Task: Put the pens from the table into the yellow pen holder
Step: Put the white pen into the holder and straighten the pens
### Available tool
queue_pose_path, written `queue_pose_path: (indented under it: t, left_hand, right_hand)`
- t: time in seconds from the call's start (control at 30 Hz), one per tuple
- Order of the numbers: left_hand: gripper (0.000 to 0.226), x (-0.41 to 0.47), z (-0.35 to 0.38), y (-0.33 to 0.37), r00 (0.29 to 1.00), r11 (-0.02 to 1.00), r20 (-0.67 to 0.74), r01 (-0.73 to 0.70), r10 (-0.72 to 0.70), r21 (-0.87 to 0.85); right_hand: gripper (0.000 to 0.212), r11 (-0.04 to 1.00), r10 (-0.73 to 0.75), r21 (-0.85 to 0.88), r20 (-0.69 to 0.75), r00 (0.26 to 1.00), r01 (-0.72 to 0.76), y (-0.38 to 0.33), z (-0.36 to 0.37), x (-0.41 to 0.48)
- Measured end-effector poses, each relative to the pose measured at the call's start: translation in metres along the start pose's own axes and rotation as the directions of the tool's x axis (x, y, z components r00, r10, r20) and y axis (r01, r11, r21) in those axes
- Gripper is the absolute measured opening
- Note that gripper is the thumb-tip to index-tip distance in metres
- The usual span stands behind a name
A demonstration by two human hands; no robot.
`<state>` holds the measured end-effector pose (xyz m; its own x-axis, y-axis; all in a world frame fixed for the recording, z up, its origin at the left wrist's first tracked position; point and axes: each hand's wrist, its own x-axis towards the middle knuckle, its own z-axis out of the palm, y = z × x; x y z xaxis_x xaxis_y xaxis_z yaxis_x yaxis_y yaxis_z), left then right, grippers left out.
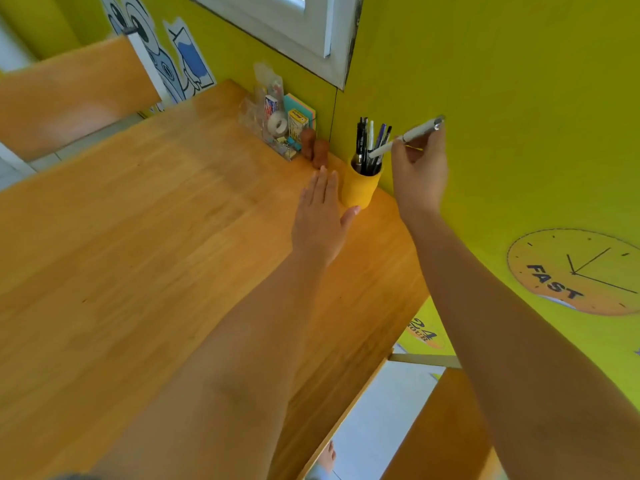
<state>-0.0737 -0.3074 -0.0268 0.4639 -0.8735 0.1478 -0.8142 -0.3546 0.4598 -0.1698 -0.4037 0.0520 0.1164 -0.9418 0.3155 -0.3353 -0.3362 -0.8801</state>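
The yellow pen holder (358, 188) stands on the wooden table (145, 237) close to the green wall, with several dark and white pens (369, 142) sticking up out of it. My right hand (419, 174) is raised above and to the right of the holder, shut on a white pen (405, 136) that slants down with its tip over the holder's mouth. My left hand (322, 216) lies flat and open against the holder's left side, thumb touching its base.
A clear plastic organiser (273, 124) with tape, sticky notes and small boxes sits by the wall behind the holder. Two small brown figures (315, 147) stand between the organiser and the holder. The table's right edge drops off below my right forearm.
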Motion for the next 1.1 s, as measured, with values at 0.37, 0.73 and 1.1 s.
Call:
queue_pose_path:
  t: [0.37,0.73,1.1]
  left_hand:
    - [0.090,0.053,0.021,0.017,0.994,0.950,0.035,0.113,-0.107,-0.291]
    - [0.073,0.053,0.019,0.009,0.993,0.930,0.016,0.112,-0.114,-0.350]
    - [0.071,0.040,0.015,0.010,0.973,0.897,0.113,0.227,-0.199,-0.380]
  right_hand:
    - [0.041,0.722,-0.152,-0.622,0.285,0.947,0.303,0.028,0.019,0.028]
    - [0.056,0.774,-0.086,-0.599,0.224,0.971,0.207,0.028,0.024,0.021]
    - [0.043,0.932,0.179,-0.351,0.229,0.957,-0.091,0.009,0.059,0.026]
